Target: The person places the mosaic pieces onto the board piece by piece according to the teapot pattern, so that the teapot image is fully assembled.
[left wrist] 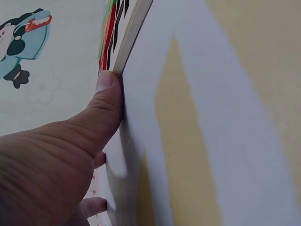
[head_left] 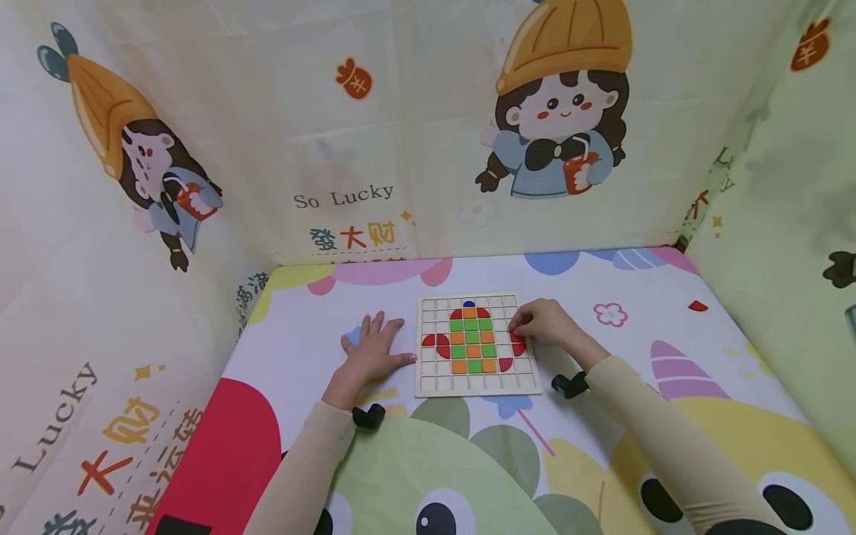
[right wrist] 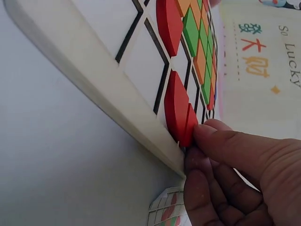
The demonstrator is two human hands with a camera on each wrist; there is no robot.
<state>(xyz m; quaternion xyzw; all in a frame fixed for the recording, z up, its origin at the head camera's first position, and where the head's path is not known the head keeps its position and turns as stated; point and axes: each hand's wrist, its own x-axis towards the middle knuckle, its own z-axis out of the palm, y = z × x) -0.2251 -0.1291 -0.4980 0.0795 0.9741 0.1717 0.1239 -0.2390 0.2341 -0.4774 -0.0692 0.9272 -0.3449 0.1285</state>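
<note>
A square wooden grid board (head_left: 435, 383) lies on the table, with orange, green, red and blue tiles set in its cells. At its right side my right hand (head_left: 550, 323) pinches a small red tile (right wrist: 189, 126) between thumb and fingers. This tile is against another red tile (right wrist: 176, 106) in the right-hand column. My left hand (head_left: 374, 349) lies flat on the tablecloth left of the board, fingers spread. In the left wrist view, its thumb (left wrist: 106, 94) touches the board's edge.
A small red shape (head_left: 698, 305) is on the patterned tablecloth (head_left: 401, 286), far right. Printed cloth walls (head_left: 428, 148) stand at the back and both sides. At the bottom of the right wrist view, something white with a printed grid (right wrist: 165, 207) shows in part.
</note>
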